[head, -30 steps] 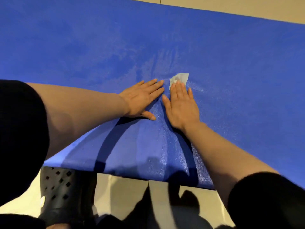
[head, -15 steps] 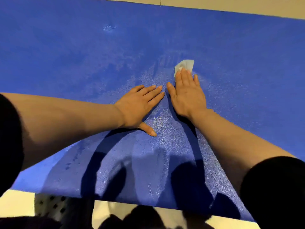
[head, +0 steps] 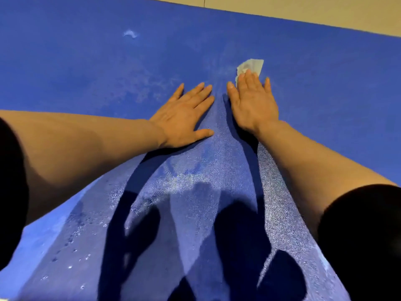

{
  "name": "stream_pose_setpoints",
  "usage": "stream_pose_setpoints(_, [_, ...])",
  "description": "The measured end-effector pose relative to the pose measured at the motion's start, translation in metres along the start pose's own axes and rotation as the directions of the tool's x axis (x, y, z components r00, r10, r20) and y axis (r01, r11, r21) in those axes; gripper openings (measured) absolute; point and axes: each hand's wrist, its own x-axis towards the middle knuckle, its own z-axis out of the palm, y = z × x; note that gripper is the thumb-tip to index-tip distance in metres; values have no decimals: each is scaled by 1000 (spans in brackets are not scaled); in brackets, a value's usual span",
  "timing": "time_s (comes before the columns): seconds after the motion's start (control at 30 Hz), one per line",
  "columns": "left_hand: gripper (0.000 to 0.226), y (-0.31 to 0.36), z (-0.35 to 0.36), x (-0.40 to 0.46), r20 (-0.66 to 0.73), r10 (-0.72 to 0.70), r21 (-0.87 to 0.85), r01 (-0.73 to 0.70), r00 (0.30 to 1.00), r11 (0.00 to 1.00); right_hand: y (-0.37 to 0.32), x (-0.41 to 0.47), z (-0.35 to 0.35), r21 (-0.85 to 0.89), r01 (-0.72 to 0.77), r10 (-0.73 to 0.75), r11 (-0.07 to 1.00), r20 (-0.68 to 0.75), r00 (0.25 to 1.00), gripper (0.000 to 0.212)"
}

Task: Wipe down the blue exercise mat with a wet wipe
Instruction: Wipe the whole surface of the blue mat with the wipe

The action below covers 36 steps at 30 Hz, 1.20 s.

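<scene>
I see both hands flat on the wide blue textured exercise mat (head: 86,72), which fills most of my view. My right hand (head: 252,103) presses a small crumpled white wet wipe (head: 251,65) down with straight fingers; the wipe pokes out beyond the fingertips. My left hand (head: 184,116) rests just beside it, fingers extended, thumb out. Damp sheen streaks the mat below. Beige floor (head: 303,11) borders the far edge.

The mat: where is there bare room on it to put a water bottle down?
The blue mat is bare right of the right hand and wet wipe, and left of the left hand, apart from a small white scrap. It is crowded between the forearms.
</scene>
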Motion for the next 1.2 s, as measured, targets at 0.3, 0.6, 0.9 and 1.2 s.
stream_pose_setpoints(0.3, [63, -13, -7, 40, -54, -32, -17, 31, 998, 999, 10, -2, 2, -45, 241, -243, 970, -58, 968, 80])
stream_pose_setpoints(0.6, [63, -30, -9, 59, -134, -142, -70, 133, 981, 989, -13, 19, 3, -7, 180, -180, 984, -33, 983, 66])
stream_pose_setpoints(0.9, [61, -33, -19, 95, -164, -274, -120, 256, 948, 959, -1, 64, -11, 10, -5, 5, 1000, -64, 998, 64])
stream_pose_setpoints(1.2, [61, -32, -7, 101, -171, -294, -8, 297, 940, 955, 31, 107, -21, -55, 69, -73, 996, -63, 995, 63])
